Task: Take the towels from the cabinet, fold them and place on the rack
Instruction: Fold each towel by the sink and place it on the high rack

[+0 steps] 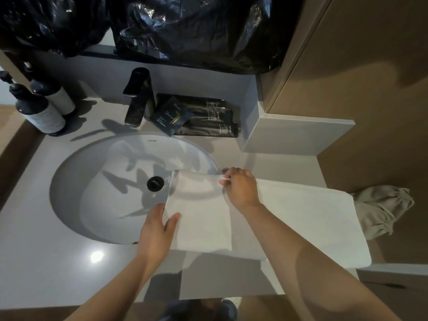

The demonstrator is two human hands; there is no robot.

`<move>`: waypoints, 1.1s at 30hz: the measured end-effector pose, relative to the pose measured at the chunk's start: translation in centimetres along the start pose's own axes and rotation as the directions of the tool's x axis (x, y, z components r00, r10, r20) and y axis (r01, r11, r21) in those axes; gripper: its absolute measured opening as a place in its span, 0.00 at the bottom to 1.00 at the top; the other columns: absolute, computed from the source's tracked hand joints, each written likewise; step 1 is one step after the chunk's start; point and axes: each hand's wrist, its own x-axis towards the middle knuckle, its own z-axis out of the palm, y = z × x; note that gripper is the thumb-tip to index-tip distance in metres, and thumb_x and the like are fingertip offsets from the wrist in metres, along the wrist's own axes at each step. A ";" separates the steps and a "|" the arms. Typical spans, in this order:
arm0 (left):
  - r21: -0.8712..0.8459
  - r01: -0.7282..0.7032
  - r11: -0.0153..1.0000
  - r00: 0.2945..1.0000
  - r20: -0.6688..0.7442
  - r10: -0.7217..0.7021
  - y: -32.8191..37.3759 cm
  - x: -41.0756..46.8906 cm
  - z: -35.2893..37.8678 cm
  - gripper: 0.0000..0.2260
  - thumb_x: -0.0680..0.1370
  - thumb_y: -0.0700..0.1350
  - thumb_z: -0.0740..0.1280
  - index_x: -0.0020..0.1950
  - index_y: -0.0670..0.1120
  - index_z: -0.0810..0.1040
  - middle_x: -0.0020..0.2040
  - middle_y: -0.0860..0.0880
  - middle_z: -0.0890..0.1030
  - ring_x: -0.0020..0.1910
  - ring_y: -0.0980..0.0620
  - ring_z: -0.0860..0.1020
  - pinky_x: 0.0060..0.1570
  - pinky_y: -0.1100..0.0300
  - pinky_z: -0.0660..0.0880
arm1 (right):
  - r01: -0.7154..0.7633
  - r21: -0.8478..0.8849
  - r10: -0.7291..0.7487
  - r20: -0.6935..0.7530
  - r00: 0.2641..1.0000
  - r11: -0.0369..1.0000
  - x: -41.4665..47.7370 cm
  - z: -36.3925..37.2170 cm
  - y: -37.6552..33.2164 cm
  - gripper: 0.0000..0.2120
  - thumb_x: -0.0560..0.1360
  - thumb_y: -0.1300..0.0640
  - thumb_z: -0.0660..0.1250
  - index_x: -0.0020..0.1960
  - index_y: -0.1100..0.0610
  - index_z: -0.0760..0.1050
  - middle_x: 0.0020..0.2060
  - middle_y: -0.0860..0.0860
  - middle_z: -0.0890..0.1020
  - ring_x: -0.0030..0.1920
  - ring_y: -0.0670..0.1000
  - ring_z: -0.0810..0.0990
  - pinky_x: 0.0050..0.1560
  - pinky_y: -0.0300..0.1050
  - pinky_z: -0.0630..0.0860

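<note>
A small white towel lies folded over the right rim of the oval sink, partly on the grey counter. My left hand holds its near left edge, thumb on top and fingers underneath. My right hand pinches the towel's far right corner. Under it and to the right, a larger white towel lies spread flat, reaching past the counter's right end. Neither the cabinet nor the rack can be picked out.
A dark faucet stands behind the sink, with dark amenity packets beside it. Two pump bottles stand at the back left. Black plastic bags sit on the ledge above. Beige cloth lies on the floor at right.
</note>
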 end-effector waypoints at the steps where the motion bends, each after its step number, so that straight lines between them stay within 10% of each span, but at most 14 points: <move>1: 0.023 0.010 1.000 1.000 0.012 -0.011 0.1 0.1 -0.1 0.07 0.80 0.53 0.63 0.54 0.52 0.70 0.48 0.54 0.76 0.48 0.51 0.78 0.44 0.56 0.75 | -0.010 -0.006 0.009 -0.024 1.000 1.000 0.0 0.4 -0.1 0.10 0.80 0.52 0.63 0.59 0.53 0.76 0.58 0.51 0.80 0.61 0.56 0.71 0.61 0.48 0.64; 11: 0.309 -0.036 0.950 0.999 0.000 0.037 2.4 -0.3 -0.7 0.25 0.77 0.48 0.69 0.70 0.41 0.65 0.64 0.39 0.71 0.57 0.39 0.75 0.55 0.49 0.74 | 0.131 0.134 -0.103 -0.200 0.974 0.982 -5.2 -2.0 2.4 0.13 0.78 0.53 0.68 0.61 0.54 0.76 0.59 0.52 0.76 0.61 0.54 0.73 0.65 0.49 0.65; 23: 0.223 -0.635 0.740 0.764 0.325 0.558 13.9 -2.9 7.6 0.14 0.79 0.47 0.66 0.63 0.44 0.77 0.59 0.47 0.78 0.58 0.49 0.76 0.59 0.63 0.68 | -0.373 0.259 0.441 -0.299 0.846 0.891 -17.7 -7.6 17.6 0.13 0.80 0.54 0.65 0.62 0.57 0.76 0.60 0.54 0.77 0.60 0.55 0.75 0.60 0.51 0.73; 33: 0.182 -0.741 0.646 0.622 0.548 0.559 16.7 -7.2 17.0 0.12 0.79 0.49 0.66 0.60 0.46 0.77 0.60 0.49 0.78 0.59 0.52 0.75 0.59 0.68 0.64 | -0.595 0.616 0.705 0.089 0.704 0.516 -20.3 -8.7 25.6 0.28 0.80 0.46 0.63 0.73 0.59 0.62 0.60 0.57 0.78 0.61 0.58 0.77 0.51 0.46 0.71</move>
